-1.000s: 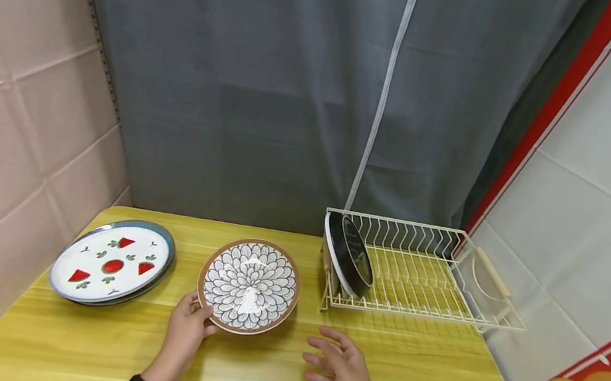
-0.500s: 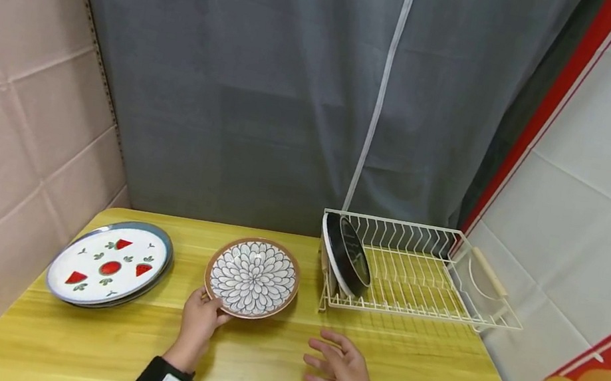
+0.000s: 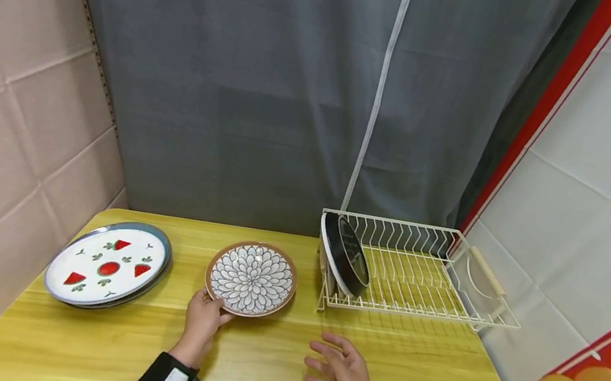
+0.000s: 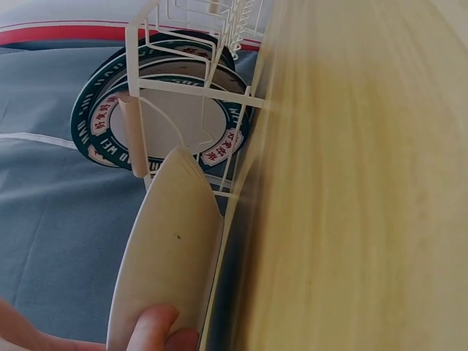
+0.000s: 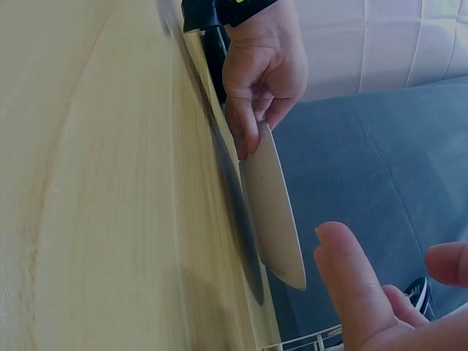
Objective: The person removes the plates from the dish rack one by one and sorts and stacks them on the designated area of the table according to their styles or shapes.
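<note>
My left hand (image 3: 202, 323) pinches the near left rim of a round plate (image 3: 251, 279) with a white petal pattern and a brown border. Seen from the right wrist, the plate (image 5: 269, 208) is held slightly above the table, its pale underside showing and a shadow below it. In the left wrist view, the thumb and fingers (image 4: 155, 327) grip its edge. My right hand (image 3: 340, 375) hovers over the table right of the plate, fingers spread and holding nothing.
A cream wire dish rack (image 3: 408, 268) stands at the back right, with plates (image 3: 352, 255) leaning in its left end. At the left lies a stack of plates (image 3: 111, 262), the top one with a watermelon design. A grey curtain (image 3: 268, 90) hangs behind the table (image 3: 73, 347).
My left hand has moved slightly right and away from me with the plate, which tips a little flatter to view. The right hand has stayed nearly still.
</note>
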### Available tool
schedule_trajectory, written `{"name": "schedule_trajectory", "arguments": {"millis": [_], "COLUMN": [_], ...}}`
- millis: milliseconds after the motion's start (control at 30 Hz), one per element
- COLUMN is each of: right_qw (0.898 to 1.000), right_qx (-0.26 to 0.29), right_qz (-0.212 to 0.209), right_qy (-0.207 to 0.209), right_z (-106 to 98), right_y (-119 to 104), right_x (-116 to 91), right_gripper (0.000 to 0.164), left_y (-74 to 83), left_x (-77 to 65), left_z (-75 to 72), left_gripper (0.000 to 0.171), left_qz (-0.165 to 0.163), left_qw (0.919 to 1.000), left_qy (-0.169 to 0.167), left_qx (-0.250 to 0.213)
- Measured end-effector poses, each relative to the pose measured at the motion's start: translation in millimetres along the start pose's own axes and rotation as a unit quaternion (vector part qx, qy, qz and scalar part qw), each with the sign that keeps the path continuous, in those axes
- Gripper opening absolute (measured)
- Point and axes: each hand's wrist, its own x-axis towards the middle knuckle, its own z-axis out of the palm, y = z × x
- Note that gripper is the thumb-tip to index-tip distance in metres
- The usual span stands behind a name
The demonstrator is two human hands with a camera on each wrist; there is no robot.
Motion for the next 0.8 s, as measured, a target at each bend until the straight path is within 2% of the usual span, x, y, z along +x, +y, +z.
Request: {"name": "schedule_trajectory", "arguments": {"millis": [400, 800], "right_qw": [1.0, 1.0], "right_qx": [0.002, -0.003], "right_qz": [0.008, 0.009], "right_qy": [0.0, 0.01], "right_z": [-0.9, -0.1], "right_y": [2.6, 0.9], "right_x": [0.6, 1.4], "right_gripper": [0.06, 0.057], "left_y": [-7.4, -8.1], "left_x": [3.9, 8.1], "left_z": [-2.8, -5.4], "left_gripper": [0.05, 0.051], "left_qz": [-0.005, -0.003], "left_qw": [1.0, 0.9993], "left_qy": [0.001, -0.004], "left_qx": [0.006, 0.038]}}
